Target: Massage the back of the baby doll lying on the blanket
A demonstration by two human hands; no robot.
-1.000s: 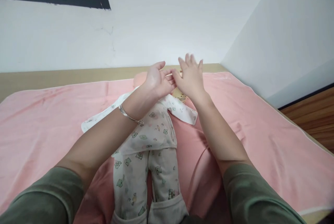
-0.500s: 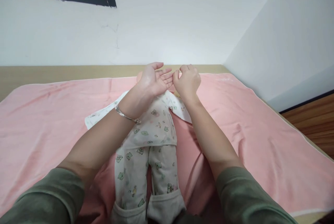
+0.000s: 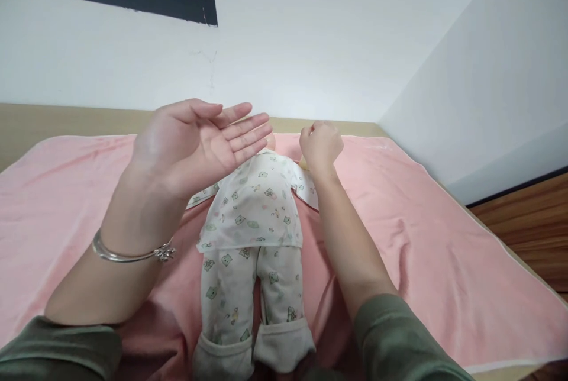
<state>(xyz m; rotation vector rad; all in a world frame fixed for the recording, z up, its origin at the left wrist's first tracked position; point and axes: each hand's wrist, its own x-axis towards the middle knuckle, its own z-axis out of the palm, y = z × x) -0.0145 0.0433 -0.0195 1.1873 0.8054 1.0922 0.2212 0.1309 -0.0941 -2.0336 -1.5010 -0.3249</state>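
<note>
A baby-sized figure lies on its back, dressed in a white long-sleeved top (image 3: 257, 203) and matching trousers (image 3: 231, 292) with small animal prints; the trouser cuffs are turned up. Only a sliver of its rounded head (image 3: 270, 142) shows past my fingers. My left hand (image 3: 204, 141), with a silver bangle (image 3: 131, 255) on the wrist, is held up over the top's left side, palm up, fingers stretched out and nothing on it. My right hand (image 3: 322, 143) is closed in a fist above the right sleeve (image 3: 306, 186); what it holds, if anything, is hidden. Something yellowish (image 3: 303, 163) shows below it.
A pink blanket (image 3: 399, 239) with a white edge covers most of the light wooden surface (image 3: 66, 120). Behind stands a white wall (image 3: 310, 44) with a dark frame (image 3: 177, 2) at upper left. Wood-grain panelling (image 3: 523, 221) is at the right.
My left hand has moved left and nearer to the camera, away from my right hand, uncovering more of the top. My right hand stays near the same spot, its fingers more tightly curled.
</note>
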